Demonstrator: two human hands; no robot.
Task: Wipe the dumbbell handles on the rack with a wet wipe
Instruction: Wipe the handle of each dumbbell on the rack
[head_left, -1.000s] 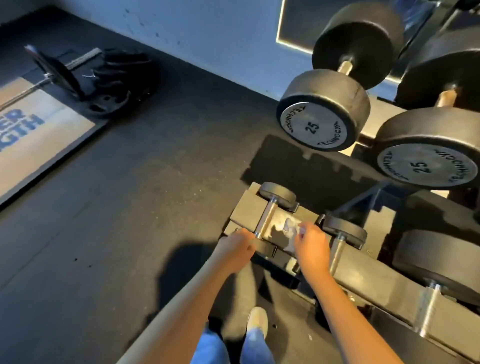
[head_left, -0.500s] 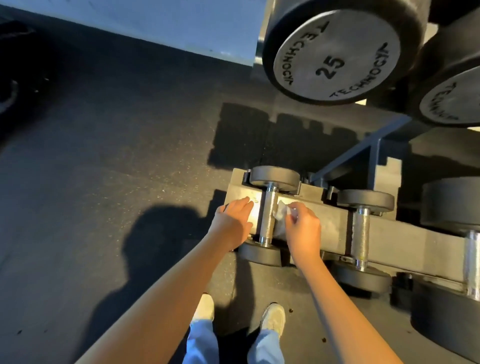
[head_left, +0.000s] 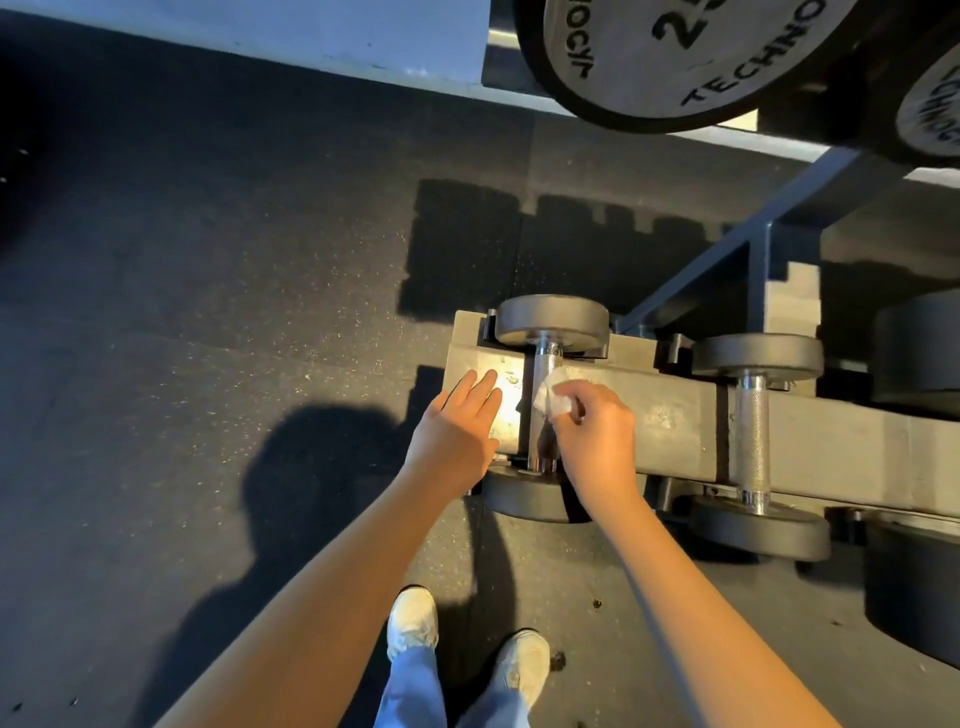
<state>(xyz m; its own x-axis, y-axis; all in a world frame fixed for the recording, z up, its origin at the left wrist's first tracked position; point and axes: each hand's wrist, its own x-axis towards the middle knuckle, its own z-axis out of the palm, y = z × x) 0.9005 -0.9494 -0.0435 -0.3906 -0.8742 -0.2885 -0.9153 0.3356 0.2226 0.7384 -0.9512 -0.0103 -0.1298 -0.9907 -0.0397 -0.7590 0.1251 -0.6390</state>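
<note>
A small dumbbell (head_left: 551, 325) with a chrome knurled handle (head_left: 542, 370) lies across the left end of the rack's lowest shelf (head_left: 670, 421). My right hand (head_left: 592, 434) pinches a crumpled white wet wipe (head_left: 548, 397) and presses it against the right side of that handle. My left hand (head_left: 457, 426) lies flat, fingers apart, on the shelf just left of the handle, holding nothing. A second small dumbbell (head_left: 753, 426) with a bare chrome handle sits one slot to the right.
Large 25 dumbbells (head_left: 660, 57) hang overhead on the upper tier at top right. Bigger dumbbells (head_left: 914, 577) fill the shelf's right end. A grey rack strut (head_left: 737, 249) slants behind. Dark rubber floor (head_left: 208, 312) spreads left; my white shoes (head_left: 415, 623) stand below.
The view has tilted down and closer to the low shelf. My left hand opened flat on the shelf. My right hand brought the wipe up against the handle.
</note>
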